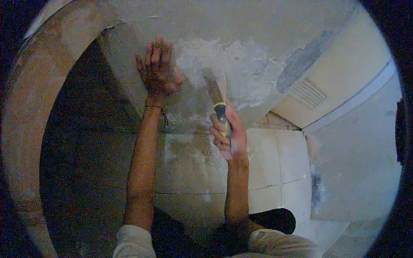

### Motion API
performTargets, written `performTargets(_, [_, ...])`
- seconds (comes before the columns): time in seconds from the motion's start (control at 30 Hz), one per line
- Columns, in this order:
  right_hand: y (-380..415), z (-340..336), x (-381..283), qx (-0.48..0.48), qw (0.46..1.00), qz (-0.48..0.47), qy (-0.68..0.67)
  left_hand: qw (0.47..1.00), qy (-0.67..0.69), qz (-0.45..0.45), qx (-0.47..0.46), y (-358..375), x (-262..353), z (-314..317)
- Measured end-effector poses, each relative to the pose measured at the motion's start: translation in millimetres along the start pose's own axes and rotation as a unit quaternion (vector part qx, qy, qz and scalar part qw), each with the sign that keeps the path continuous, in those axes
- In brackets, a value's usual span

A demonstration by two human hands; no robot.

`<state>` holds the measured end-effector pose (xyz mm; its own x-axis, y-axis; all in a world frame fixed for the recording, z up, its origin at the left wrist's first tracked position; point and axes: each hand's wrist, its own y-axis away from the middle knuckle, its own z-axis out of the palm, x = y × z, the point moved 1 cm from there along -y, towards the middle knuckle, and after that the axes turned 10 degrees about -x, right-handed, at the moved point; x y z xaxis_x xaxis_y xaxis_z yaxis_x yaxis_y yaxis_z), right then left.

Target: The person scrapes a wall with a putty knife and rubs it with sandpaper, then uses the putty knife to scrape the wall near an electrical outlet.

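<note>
My left hand (160, 71) lies flat on the wall (142, 26), fingers stretched upward and slightly spread, with a dark cord bracelet at the wrist. In my right hand (232, 135) is a putty knife (214, 88), its black and yellow handle wrapped by my fingers. The blade points up and a little left, over the lower part of a rough whitish patch (241, 64) on the wall. This patch has ragged edges and begins just right of my left hand.
A cream door (340, 73) with a slatted vent (308, 93) stands at the right. Pale floor tiles (262, 159) run below the wall, dusty between my arms. At the left is a dark opening (77, 129) with a curved-looking wall edge (21, 116) beside it.
</note>
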<state>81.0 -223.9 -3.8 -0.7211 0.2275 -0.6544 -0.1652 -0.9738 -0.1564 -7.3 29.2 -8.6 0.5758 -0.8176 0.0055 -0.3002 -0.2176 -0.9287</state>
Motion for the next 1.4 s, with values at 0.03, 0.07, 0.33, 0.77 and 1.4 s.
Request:
performTargets(0.03, [-8, -3, 1, -0.006, 1.000, 0.003, -0.007, 1.000, -0.010, 0.022, 0.020, -1, -5, 5])
performTargets(0.07, [-12, -5, 1, -0.010, 1.000, 0.006, -0.013, 0.998, -0.018, 0.043, 0.038, 1, -7, 10])
performTargets(0.33, [-13, -12, 0, -0.011, 1.000, 0.023, -0.017, 0.999, -0.020, 0.026, 0.029, 0, -9, 12])
performTargets(0.77, [-20, -16, 6, -0.037, 0.999, -0.004, -0.026, 0.998, -0.015, 0.043, 0.054, 3, -8, 16])
performTargets(1.4, [5, -13, 1, 0.034, 0.998, 0.013, 0.051, 0.998, 0.000, 0.046, 0.034, 5, -3, 19])
